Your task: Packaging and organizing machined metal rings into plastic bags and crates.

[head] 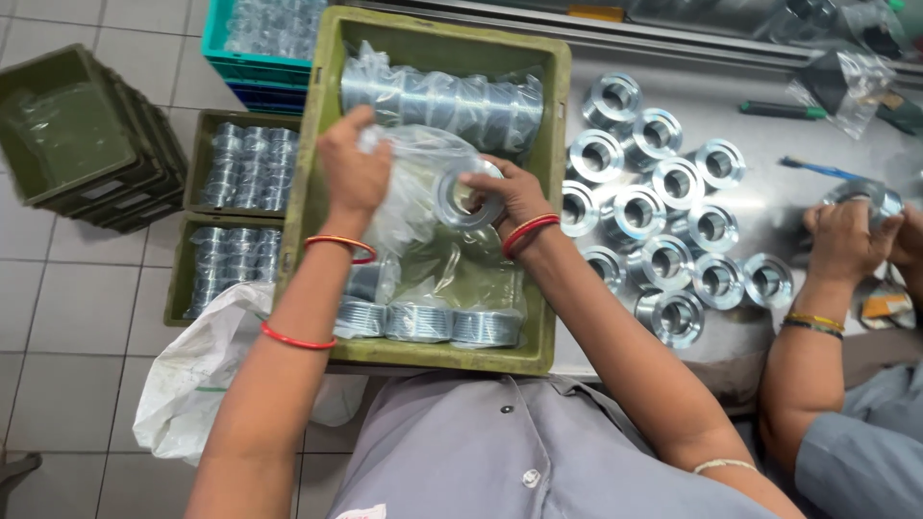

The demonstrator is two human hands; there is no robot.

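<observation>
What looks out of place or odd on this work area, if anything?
Nothing stands out. The left hand holds a clear plastic bag, the right hand holds a metal ring over the green crate, and the other rings sit together on the table.

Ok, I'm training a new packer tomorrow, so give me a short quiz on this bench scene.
1. True or false: the right hand holds a threaded metal ring at the mouth of a clear plastic bag.
2. Where do the unbagged metal rings lie? A) in the green crate B) on the metal table C) on the floor
3. Fill in: the left hand grips the ____.

Key
1. True.
2. B. They stand in a cluster right of the crate; the crate holds bagged rings.
3. Clear plastic bag, held at its top edge over the crate.
</observation>
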